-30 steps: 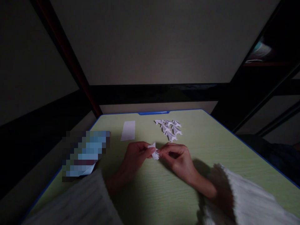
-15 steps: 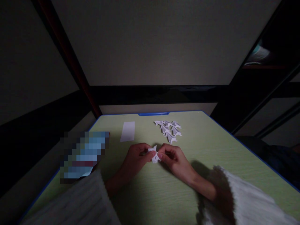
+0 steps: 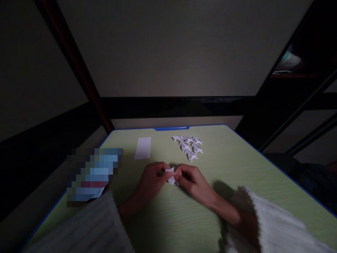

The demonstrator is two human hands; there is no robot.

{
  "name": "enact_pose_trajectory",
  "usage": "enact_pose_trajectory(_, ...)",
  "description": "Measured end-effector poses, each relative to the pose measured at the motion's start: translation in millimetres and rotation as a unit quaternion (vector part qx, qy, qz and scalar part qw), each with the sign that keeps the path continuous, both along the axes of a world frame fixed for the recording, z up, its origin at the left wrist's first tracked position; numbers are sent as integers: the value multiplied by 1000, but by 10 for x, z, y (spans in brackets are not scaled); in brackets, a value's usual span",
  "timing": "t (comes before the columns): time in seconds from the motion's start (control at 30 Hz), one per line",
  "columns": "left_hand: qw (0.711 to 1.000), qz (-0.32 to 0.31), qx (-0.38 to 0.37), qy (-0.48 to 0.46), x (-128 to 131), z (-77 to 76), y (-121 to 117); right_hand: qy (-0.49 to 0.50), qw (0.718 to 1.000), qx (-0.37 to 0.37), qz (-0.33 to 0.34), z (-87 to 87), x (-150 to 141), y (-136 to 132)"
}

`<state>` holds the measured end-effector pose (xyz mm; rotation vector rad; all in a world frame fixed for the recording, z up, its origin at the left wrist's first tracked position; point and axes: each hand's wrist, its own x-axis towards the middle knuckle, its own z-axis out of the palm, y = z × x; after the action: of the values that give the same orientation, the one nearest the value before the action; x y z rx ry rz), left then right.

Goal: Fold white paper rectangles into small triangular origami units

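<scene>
Between my two hands, low over the middle of the table, is a small folded white paper with pointed corners. My left hand pinches its left side between thumb and fingers. On the other side, my right hand is closed on the paper's right edge, the thumb tip close to the left thumb. Fingers cover part of the folds. Beyond the hands lies a cluster of several folded paper figures, white with pointed tips and creased backs.
A flat white sheet of paper lies on the pale green table, which has a blue rim. At the left edge is a pixelated, bluish object. A wall panel stands behind the table.
My right hand has shifted slightly left, and its thumb now covers more of the folded paper. My left hand keeps its pinch almost in place.
</scene>
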<state>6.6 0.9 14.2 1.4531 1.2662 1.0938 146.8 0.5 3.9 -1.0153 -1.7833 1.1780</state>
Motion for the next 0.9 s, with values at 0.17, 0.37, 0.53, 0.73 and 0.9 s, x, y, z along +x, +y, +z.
enact_pose_trajectory(0.17,999,-34,-4,-6,-14,-16,-7,-35,999,27,28,22,14,-5)
enact_pose_trajectory(0.37,998,-46,-22,-33,9,-9,-34,-52,998,33,16,55,20,-45)
enact_pose_trajectory(0.53,995,-44,-55,-66,-10,-5,22,-3,1000,12,3,23,11,-35)
enact_pose_trajectory(0.73,992,-51,-57,-99,-42,-67,81,42,999,-14,-15,-33,3,-10)
enact_pose_trajectory(0.9,996,-10,-23,-80,-53,-46,69,35,999,-19,11,-49,0,19)
